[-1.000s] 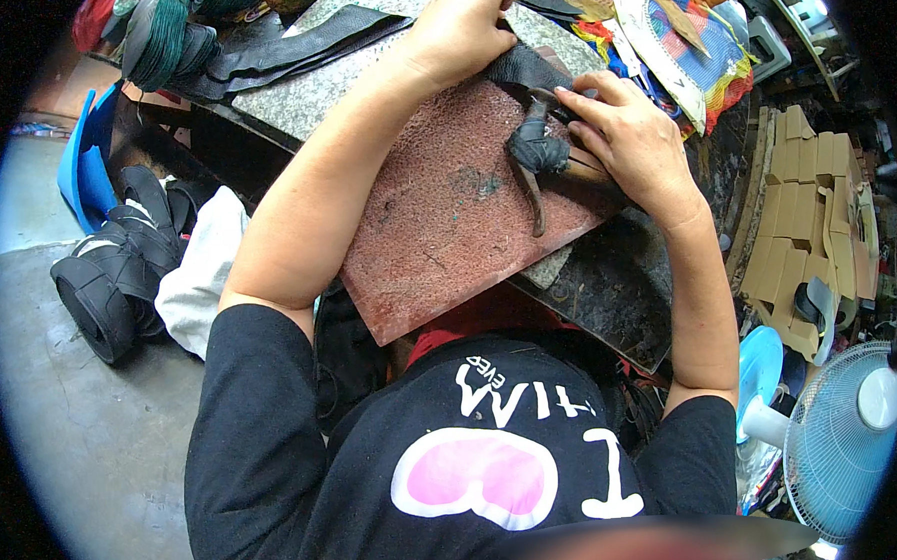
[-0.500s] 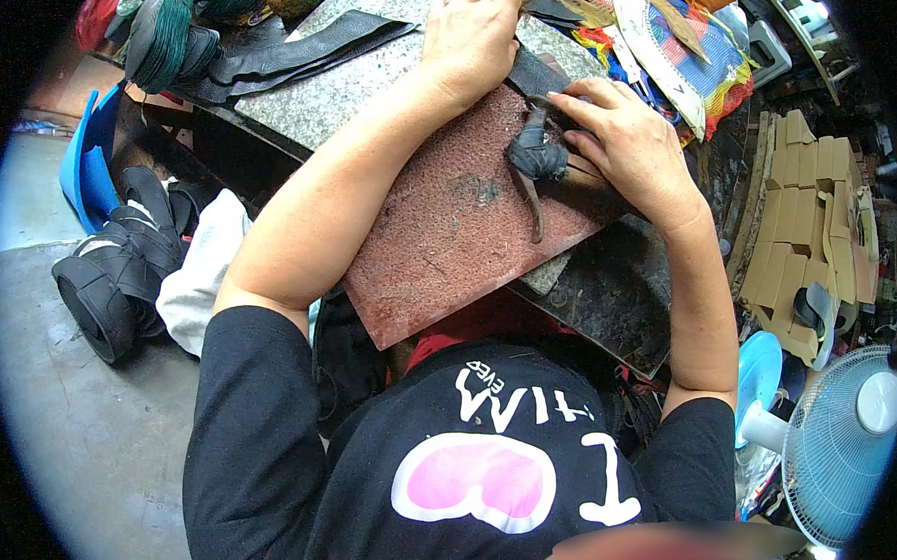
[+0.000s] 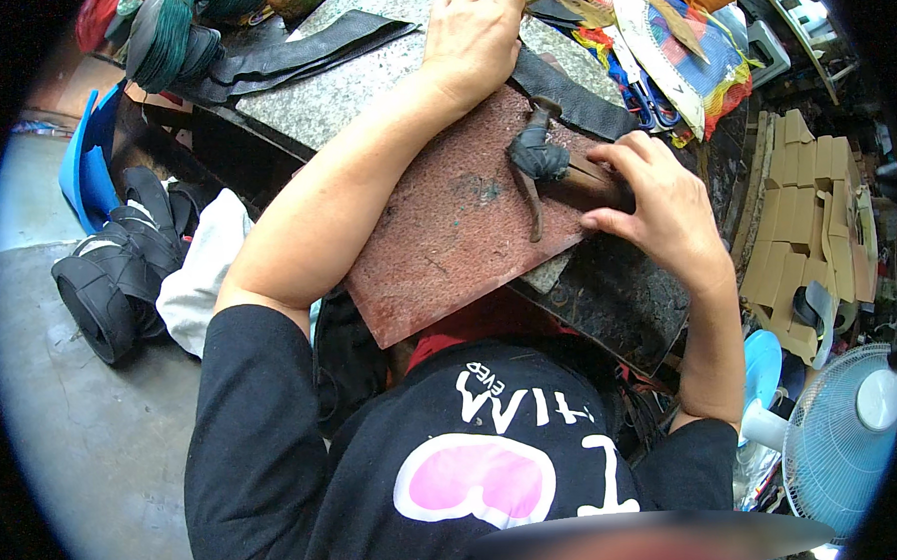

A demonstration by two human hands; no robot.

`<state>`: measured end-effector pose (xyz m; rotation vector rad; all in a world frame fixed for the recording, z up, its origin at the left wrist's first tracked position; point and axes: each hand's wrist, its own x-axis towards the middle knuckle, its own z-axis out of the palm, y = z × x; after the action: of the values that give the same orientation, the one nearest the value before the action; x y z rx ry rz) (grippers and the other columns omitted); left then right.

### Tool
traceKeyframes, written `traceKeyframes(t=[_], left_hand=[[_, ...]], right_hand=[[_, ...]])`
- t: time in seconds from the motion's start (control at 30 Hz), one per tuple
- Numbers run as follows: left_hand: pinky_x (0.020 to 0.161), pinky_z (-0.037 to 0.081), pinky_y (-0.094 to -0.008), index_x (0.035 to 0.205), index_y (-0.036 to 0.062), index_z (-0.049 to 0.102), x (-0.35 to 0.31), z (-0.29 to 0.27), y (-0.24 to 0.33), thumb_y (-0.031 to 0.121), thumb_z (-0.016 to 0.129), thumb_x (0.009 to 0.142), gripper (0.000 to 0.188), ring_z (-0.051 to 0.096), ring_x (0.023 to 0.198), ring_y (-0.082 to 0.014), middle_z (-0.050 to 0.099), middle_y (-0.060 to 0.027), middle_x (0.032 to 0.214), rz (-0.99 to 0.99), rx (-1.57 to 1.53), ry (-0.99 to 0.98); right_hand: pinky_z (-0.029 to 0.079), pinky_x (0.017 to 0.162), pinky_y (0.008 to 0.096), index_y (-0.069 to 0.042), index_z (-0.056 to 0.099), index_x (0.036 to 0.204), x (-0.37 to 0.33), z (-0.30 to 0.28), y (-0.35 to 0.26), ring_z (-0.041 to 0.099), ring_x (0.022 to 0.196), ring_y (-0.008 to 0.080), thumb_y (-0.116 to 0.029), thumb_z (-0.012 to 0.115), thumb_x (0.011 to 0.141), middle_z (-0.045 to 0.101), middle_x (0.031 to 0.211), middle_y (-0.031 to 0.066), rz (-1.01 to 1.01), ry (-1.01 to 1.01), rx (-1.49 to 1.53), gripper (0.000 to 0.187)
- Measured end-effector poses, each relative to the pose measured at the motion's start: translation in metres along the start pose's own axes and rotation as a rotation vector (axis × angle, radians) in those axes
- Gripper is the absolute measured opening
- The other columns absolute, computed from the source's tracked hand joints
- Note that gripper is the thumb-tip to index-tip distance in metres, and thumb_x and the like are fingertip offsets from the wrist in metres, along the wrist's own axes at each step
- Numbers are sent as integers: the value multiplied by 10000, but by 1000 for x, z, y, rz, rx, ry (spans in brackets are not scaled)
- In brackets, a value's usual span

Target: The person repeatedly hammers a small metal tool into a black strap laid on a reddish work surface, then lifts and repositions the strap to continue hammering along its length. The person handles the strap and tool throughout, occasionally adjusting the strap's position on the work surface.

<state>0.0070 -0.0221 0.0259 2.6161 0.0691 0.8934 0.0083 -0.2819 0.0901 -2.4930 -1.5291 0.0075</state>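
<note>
My left hand point(image 3: 473, 34) is closed at the far edge of a reddish-brown rough board point(image 3: 436, 230). A black leather strip point(image 3: 576, 99) runs out from beside it toward the right, and its other end is hidden by the hand. On the board lies a hammer point(image 3: 539, 158) with a curved metal head, black wrapping at the neck and a wide dark handle. My right hand point(image 3: 670, 205) is curved around the handle's end, thumb on the near side and fingers on the far side, with a gap between them.
Under the board is a grey stone slab point(image 3: 329, 75), with more black leather strips point(image 3: 309, 54) at its left. Scissors point(image 3: 646, 96) lie beside a white curved template point(image 3: 659, 56). Green cord point(image 3: 163, 42) is at the far left. A fan point(image 3: 841, 443) stands at the right.
My right hand has left the leather strip and moved toward me and right, to the hammer's handle, its fingers spreading. The strip's right end is now uncovered. My left hand has hardly moved.
</note>
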Motion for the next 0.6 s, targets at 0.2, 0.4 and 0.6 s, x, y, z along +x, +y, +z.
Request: traceKeyframes(t=[0.2, 0.4, 0.6], left_hand=[[885, 418, -495, 1061, 9, 526, 4, -13, 13, 208, 736, 780, 403, 512, 1027, -393, 568, -200, 1016, 32, 199, 233], [800, 480, -386, 1099, -11, 516, 8, -20, 10, 466, 487, 978, 493, 616, 875, -296, 608, -205, 924, -396, -470, -159], [632, 586, -265, 1033, -15, 667, 8, 18, 3, 179, 636, 951, 213, 688, 675, -140, 701, -91, 834, -348, -991, -59]], right_hand=[[520, 813, 393, -68, 651, 1116, -20, 7, -1, 638, 922, 324, -195, 753, 799, 636, 983, 103, 51, 180, 176, 357], [525, 856, 351, -63, 645, 1224, -28, 2, 12, 687, 1007, 286, -206, 635, 957, 691, 1117, 153, 293, 287, 395, 303], [539, 789, 388, -138, 635, 1255, -29, 13, 12, 695, 947, 329, -325, 571, 992, 700, 1076, 152, 430, 232, 222, 329]])
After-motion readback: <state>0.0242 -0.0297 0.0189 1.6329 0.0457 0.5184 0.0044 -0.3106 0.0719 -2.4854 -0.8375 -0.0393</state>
